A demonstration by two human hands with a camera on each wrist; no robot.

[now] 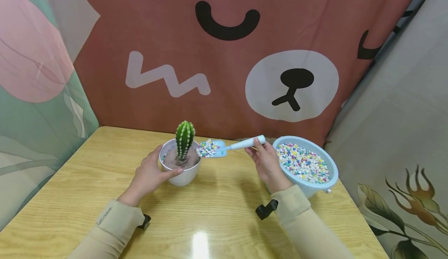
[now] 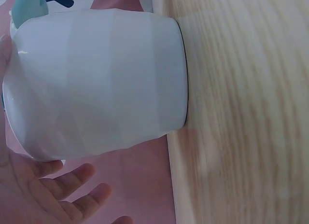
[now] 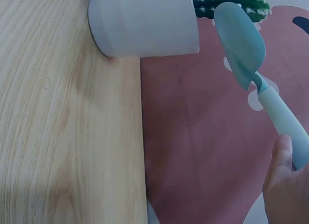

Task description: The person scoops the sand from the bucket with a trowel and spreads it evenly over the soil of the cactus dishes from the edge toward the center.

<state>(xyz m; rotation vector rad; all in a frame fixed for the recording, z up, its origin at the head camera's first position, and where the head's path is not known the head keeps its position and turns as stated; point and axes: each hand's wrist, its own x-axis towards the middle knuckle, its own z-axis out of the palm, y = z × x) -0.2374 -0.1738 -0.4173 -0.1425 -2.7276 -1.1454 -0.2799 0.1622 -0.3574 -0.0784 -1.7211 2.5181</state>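
A green ribbed cactus (image 1: 184,139) stands upright in a white flower pot (image 1: 184,178), with greyish-brown soil (image 1: 171,158) around its base. My left hand (image 1: 149,175) holds the pot from the left, thumb along the near side of the rim. In the left wrist view, several fingers (image 2: 79,178) reach past the pot's side. My right hand (image 1: 267,163) grips the handle of a light blue trowel (image 1: 246,143). Multicoloured pebbles (image 1: 208,148) fill the trowel's blade, its tip right at the pot's right rim. The right wrist view shows the blade's underside beside the cactus.
A light blue bucket (image 1: 333,169) of similar multicoloured pebbles (image 1: 303,163) stands just right of my right hand. Everything rests on a wooden table (image 1: 217,204). Behind the table's far edge hangs a reddish-brown cloth (image 1: 227,111) with a cartoon face; patterned curtains flank both sides.
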